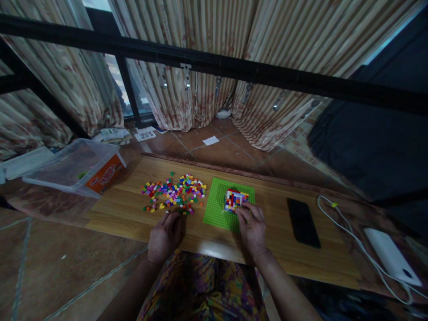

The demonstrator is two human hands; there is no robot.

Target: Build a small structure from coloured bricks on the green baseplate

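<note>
A green studded baseplate (214,205) lies on the wooden board, and on it stands a small block build (234,200) of many-coloured toy bricks. My right hand (253,226) is at the near right corner of this build, thumb and forefinger drawn together. What sits between those fingertips is too small to tell. To the left spreads a pile of loose toy bricks (177,191) in mixed colours. My left hand (165,237) rests at the pile's near edge with its fingers curled in; whatever they may hold is hidden.
A clear plastic box (67,167) with an orange label stands at the board's left end. On the right lie a black phone (303,223), a white cable (351,232) and a white power bank (391,254). Behind the wooden board (274,249) are a dark rail (214,64) and curtains (214,26).
</note>
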